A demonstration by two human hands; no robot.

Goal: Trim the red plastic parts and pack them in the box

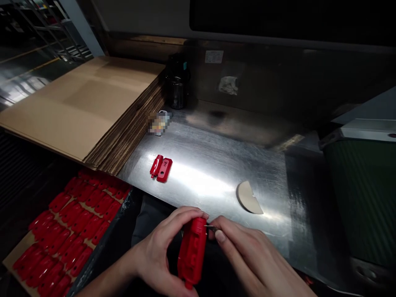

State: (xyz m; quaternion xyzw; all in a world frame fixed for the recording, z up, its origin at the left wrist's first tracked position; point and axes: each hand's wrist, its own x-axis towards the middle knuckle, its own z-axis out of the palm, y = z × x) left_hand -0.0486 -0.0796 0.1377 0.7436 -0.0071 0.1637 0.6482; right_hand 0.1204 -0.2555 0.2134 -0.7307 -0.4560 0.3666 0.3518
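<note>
My left hand (154, 251) is wrapped round a red plastic part (192, 251), holding it tilted upright with its hollow, ribbed side showing. Pinched between the thumb and fingers of my right hand (244, 251) is a small blade (210, 227). Its thin metal tip meets the upper right edge of the red part; the handle is mostly hidden in my fingers. Beyond my hands, a pair of red plastic pieces (161, 168) lies on the steel table. To the right rests a beige half-round piece (249, 199).
A tall stack of cardboard sheets (93, 95) stands at left. Below it, a box lined with cardboard (18, 249) holds rows of red parts (74, 218). A dark jug (177, 88) stands behind the steel table (198, 144). A green conveyor belt (361, 198) is at right.
</note>
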